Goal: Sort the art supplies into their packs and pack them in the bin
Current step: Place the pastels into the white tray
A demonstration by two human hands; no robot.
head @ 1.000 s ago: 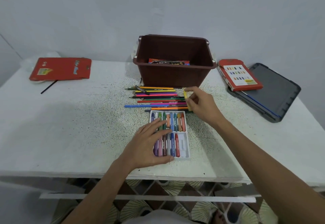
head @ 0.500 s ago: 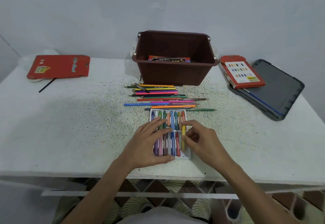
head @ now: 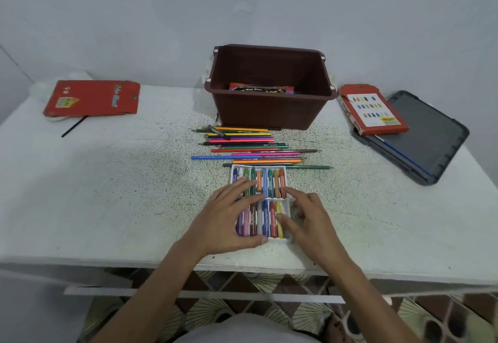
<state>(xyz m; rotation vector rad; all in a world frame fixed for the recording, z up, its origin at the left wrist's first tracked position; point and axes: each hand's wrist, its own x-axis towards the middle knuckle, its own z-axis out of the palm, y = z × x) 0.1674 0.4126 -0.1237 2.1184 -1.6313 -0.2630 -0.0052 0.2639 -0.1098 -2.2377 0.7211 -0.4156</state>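
White speckled desk [head: 107, 194], pale wall [head: 242, 5]; pack [head: 261, 89] in bin [head: 269, 116] reads "High Class". My left hand [head: 229, 221] lies flat on crayon tray [head: 287, 170]; right hand [head: 312, 221] grip I cannot tell.

Table [head: 107, 208]: white with a dark-speckled top, it ran across the whole view.
Wall [head: 242, 5]: plain pale grey, it stood behind the table.
Grey tray [head: 431, 132]: dark and flat, it lay at the table's right end.
Floor [head: 210, 313]: fan-patterned tiles showed below the table's front edge.
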